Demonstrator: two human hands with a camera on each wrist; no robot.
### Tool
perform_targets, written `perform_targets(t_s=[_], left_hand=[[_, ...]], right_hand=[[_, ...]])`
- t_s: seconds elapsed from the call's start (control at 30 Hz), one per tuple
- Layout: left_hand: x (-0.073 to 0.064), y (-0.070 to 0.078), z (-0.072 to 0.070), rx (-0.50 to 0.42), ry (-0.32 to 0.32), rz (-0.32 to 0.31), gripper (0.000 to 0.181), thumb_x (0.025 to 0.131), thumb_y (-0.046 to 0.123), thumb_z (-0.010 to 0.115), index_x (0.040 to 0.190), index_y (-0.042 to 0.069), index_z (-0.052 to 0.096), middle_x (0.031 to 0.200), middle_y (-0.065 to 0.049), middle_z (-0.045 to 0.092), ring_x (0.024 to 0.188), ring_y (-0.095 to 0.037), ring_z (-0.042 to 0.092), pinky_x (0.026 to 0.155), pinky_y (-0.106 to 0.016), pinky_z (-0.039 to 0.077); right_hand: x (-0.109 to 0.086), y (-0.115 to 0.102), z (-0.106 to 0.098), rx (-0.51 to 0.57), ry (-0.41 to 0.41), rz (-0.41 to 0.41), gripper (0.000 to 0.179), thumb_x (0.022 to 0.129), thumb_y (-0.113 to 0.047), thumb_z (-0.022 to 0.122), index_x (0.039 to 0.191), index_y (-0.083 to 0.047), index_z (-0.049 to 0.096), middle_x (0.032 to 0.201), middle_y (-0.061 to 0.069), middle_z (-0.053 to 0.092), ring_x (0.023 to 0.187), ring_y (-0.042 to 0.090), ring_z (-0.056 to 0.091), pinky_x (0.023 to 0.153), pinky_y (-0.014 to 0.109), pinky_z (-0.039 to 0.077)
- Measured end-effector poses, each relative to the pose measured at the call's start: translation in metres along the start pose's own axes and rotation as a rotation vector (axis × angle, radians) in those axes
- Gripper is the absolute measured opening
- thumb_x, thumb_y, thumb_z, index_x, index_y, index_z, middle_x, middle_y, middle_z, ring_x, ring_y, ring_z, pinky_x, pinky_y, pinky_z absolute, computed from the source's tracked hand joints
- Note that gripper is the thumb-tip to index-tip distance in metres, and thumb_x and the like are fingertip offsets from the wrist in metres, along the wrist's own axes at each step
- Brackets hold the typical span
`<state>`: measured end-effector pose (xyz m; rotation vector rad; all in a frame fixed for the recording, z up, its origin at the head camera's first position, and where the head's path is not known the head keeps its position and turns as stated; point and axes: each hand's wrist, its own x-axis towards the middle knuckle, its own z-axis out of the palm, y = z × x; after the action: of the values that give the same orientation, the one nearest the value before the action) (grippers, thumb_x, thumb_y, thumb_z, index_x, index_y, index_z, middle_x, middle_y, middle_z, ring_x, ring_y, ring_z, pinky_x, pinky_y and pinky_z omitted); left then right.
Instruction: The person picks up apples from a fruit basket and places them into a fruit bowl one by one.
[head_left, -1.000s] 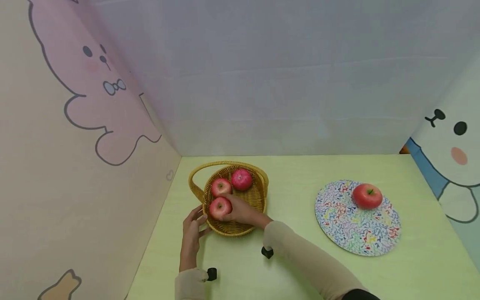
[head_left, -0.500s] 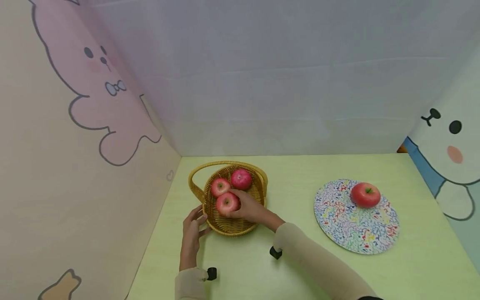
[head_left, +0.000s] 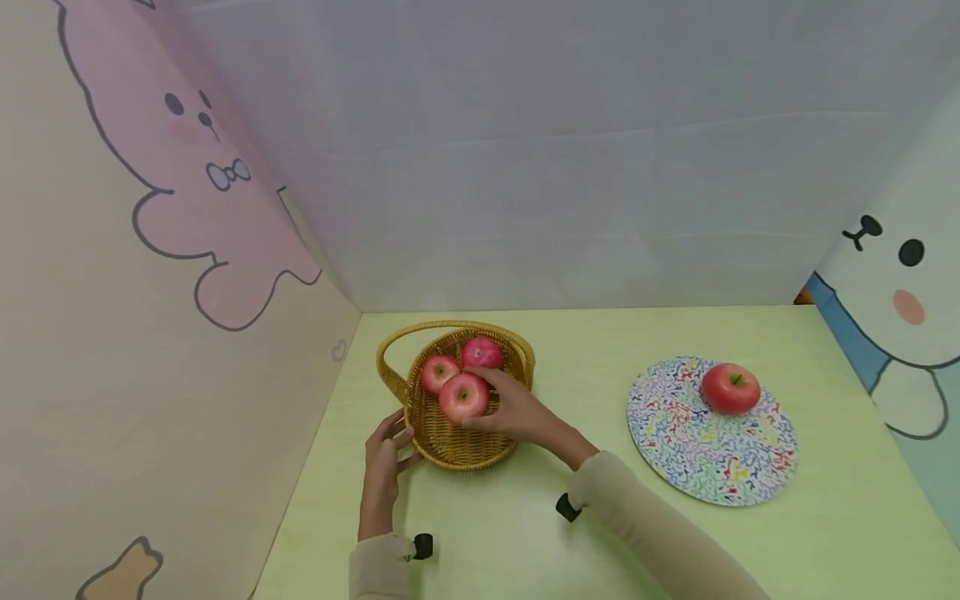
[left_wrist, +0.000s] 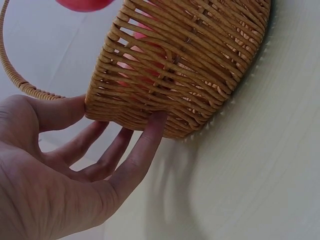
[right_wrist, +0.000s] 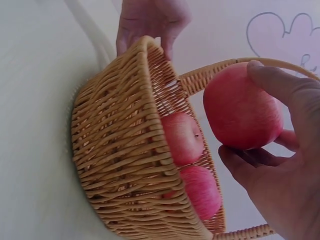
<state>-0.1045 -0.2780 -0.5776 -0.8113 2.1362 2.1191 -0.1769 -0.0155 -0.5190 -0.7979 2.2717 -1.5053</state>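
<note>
In my right hand (head_left: pixel 517 410) is a red apple (head_left: pixel 463 397), gripped between thumb and fingers. The right wrist view shows this apple (right_wrist: pixel 242 107) lifted above the rim of the wicker basket (right_wrist: pixel 117 145). Inside the basket are a pale red apple (head_left: pixel 440 375) and a deeper pink fruit (head_left: pixel 482 353), partly covered by my right fingers. My left hand (head_left: pixel 384 467) holds the basket's near left side. Its thumb touches the rim and its fingers lie against the woven outer wall (left_wrist: pixel 165 75). The tall handle (head_left: pixel 450 325) arches toward the back.
A round plate with a colourful squiggle pattern (head_left: pixel 712 454) lies on the right of the pale table (head_left: pixel 495 533). A red apple with a green stem (head_left: pixel 731 388) rests on it. Walls with cartoon animals stand at both sides, with a pale wall behind.
My right hand has moved the gripped apple right and upward, away from the basket's left side, and it looks larger. My left hand stays at the basket.
</note>
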Motion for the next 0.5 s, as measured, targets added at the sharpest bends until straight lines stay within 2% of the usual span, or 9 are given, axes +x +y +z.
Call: perform_targets(t_s=[0.17, 0.5], left_hand=[[-0.001, -0.001, 0.002, 0.011, 0.007, -0.013, 0.049, 0.103, 0.007, 0.057, 0.151, 0.014, 0.055, 0.152, -0.019, 0.054, 0.124, -0.029, 0.06, 0.079, -0.04, 0.063], [-0.001, 0.0, 0.002, 0.013, 0.02, -0.016, 0.048, 0.103, 0.007, 0.057, 0.151, 0.013, 0.055, 0.151, -0.02, 0.054, 0.127, -0.033, 0.058, 0.079, -0.041, 0.064]], right_hand=[[-0.01, -0.009, -0.006, 0.069, 0.007, -0.017, 0.088, 0.089, -0.032, 0.085, 0.159, -0.008, 0.04, 0.158, 0.011, 0.049, 0.141, 0.032, 0.054, 0.112, 0.05, 0.05], [-0.025, -0.013, -0.016, 0.098, 0.011, -0.067, 0.085, 0.087, -0.028, 0.087, 0.158, -0.011, 0.043, 0.154, 0.008, 0.051, 0.139, 0.028, 0.055, 0.113, 0.05, 0.049]])
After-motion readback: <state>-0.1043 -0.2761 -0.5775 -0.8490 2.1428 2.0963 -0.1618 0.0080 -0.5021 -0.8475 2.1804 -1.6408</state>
